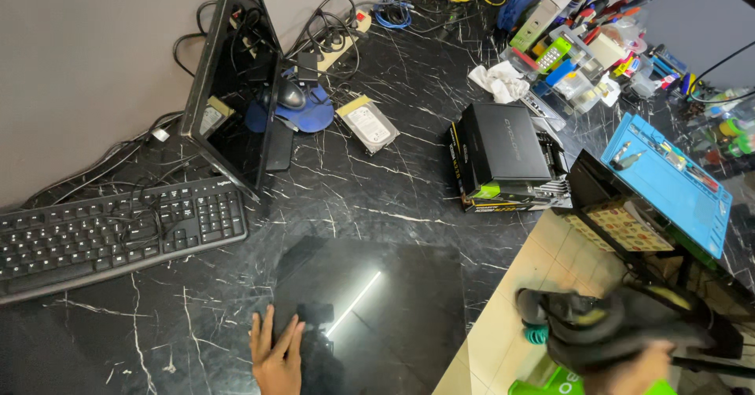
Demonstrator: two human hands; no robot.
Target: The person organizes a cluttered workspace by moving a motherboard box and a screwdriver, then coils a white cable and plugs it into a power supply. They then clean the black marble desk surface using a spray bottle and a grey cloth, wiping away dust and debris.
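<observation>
- Resting flat on the black marble-pattern worktop [377,206], the left hand [277,358] lies open with fingers spread, gripping nothing — its fingertips touch the near edge of a dark glossy panel [377,308] that lies flat on the surface and reflects a strip of ceiling light.
- The right hand [629,373], low at the right and blurred, is closed around a dark bulky object [621,328]; what the object is cannot be told.
- The worktop is white-veined, its edge dropping to a pale tiled floor [511,308] on the right.
- A black keyboard [110,230] sits at the left, well apart from the hands; a monitor [232,88] leans against the grey wall [94,49] behind it.
- A bare hard drive [368,124] lies mid-surface; a black box [503,155] stands further right.
- A blue work mat [668,179] with small tools occupies the right — clutter and tangled cables [338,33] fill the far edge.
</observation>
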